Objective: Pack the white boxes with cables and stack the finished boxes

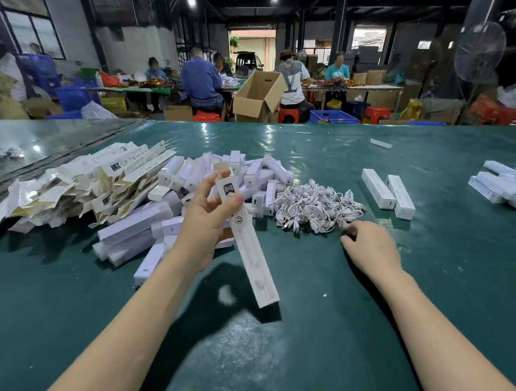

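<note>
From the head camera, the left hand (213,214) is raised above the middle of the green tabletop (314,339). Its thumb and curled fingers pinch a long white box (253,254) near the upper end. The box slants down toward the near edge, its top flap open (brown card shows inside).

The right hand (369,247) lies low on the tabletop with its fingers curled down at the near side of the heap of white cables (315,205). Whether it has actually caught a cable cannot be told.

Left of the cables lies a jumbled pile of white boxes (192,194), and farther toward the left edge a spread of flat cartons (89,186). Right of the cables two closed boxes (388,193) lie side by side. More boxes (499,184) cluster at the right edge.
</note>
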Demonstrator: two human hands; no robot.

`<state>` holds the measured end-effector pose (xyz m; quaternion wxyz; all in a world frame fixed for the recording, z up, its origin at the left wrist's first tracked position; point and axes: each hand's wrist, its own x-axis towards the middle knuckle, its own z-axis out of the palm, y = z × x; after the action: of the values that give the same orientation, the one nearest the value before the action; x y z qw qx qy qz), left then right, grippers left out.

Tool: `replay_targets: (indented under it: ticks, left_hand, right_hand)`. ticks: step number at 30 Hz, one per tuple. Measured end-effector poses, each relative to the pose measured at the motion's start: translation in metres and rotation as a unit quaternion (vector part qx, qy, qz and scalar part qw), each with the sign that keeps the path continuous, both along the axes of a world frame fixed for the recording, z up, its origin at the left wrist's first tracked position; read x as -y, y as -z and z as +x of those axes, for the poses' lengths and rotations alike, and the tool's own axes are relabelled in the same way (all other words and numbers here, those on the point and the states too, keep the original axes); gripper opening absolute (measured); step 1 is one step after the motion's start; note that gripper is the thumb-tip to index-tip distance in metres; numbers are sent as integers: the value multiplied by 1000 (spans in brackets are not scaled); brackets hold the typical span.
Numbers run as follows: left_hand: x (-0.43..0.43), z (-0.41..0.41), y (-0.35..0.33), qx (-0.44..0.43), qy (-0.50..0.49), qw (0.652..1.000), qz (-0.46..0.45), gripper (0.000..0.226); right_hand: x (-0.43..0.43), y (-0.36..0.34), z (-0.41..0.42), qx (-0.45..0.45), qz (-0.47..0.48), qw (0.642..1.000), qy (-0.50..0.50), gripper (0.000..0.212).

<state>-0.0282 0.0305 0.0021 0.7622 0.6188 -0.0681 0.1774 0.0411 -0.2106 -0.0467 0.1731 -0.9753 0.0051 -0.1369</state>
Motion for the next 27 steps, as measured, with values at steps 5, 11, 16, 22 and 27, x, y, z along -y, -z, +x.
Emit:
replay_targets:
  ticks: [5,11,16,22,27]
  left_hand:
    - [-5,-2,-2,-1,15,1000,16,35]
    - [2,-3,0,-14,84,996,24,31]
    - [2,-3,-3,1,66,998,9,37]
    - [-15,-7,-11,-52,73,985,150,43]
    - [-19,-12,-8,-163,166,916,328,22]
  right_hand:
    - [2,-9,-4,141,186,971,49,12]
    - [-7,-17,-6,194,305,932,-38,20]
    - [-22,-16,-13,175,327,920,-127,35]
    - [-22,-9,-13,120,178,963,-162,10]
    - [-14,-15,-11,51,131,970,-200,18]
